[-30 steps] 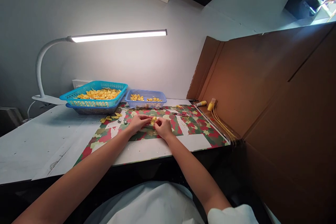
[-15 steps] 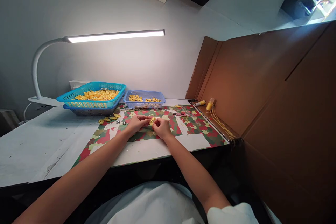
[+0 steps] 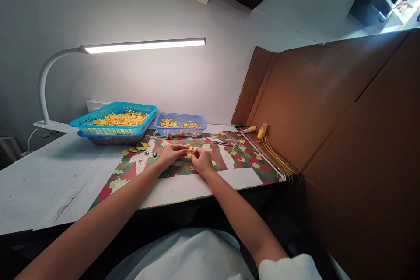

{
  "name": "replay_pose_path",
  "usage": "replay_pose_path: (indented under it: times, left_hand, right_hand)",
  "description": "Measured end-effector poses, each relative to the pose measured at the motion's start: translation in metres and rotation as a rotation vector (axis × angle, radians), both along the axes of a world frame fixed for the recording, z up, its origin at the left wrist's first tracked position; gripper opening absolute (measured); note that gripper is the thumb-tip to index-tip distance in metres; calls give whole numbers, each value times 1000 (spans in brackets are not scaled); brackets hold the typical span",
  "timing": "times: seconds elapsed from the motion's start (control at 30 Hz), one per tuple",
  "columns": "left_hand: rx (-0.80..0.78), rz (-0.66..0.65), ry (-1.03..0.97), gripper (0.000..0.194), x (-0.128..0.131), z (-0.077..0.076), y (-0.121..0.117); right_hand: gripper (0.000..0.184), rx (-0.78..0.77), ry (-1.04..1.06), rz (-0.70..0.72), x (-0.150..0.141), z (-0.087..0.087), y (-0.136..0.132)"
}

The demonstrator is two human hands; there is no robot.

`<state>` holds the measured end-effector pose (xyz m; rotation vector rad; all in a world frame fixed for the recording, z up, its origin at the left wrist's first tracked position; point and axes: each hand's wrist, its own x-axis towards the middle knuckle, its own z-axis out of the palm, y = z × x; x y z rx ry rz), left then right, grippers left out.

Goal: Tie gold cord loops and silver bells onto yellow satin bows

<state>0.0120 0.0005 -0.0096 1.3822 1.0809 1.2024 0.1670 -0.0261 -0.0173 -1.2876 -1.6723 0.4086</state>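
Note:
Between my two hands is a small gold ribbon bow (image 3: pixel 190 152), pinched from both sides above the patterned paper. My left hand (image 3: pixel 172 154) grips its left side, fingers closed. On its right side my right hand (image 3: pixel 201 159) pinches with thumb and fingertips. Fine details of the bow are too small to make out. Two small silvery round pieces (image 3: pixel 150 153) lie just left of my left hand. Beyond them are several loose gold bows (image 3: pixel 133 149) on the paper.
A turquoise basket (image 3: pixel 113 130) heaped with gold pieces stands at the back left, beside a lavender basket (image 3: pixel 180 131) holding more. Thin tweezers-like tools (image 3: pixel 223 143) lie right of centre. A cardboard panel (image 3: pixel 311 96) walls the right side; a lamp (image 3: pixel 144 46) hangs above.
The bow has turned slightly between my fingertips. Both hands stay in nearly the same place, and the view has shifted a little.

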Motion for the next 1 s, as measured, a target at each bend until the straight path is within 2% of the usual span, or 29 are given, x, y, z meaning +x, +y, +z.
replay_pose_path:
  times: [0.27, 0.5, 0.63, 0.8, 1.0]
  left_hand:
    - [-3, -25, 11, 43, 2, 4, -3]
    - [318, 69, 337, 25, 1, 9, -10]
    - [395, 95, 423, 24, 1, 11, -13]
    - [417, 100, 451, 26, 1, 11, -13]
    - [346, 69, 405, 36, -3, 3, -3]
  right_hand:
    - [13, -46, 73, 30, -1, -1, 2]
    - [12, -61, 79, 36, 0, -2, 2]
    - [12, -47, 58, 41, 0, -3, 3]
    - [11, -56, 44, 44, 0, -2, 2]
    - [11, -90, 48, 52, 0, -3, 3]
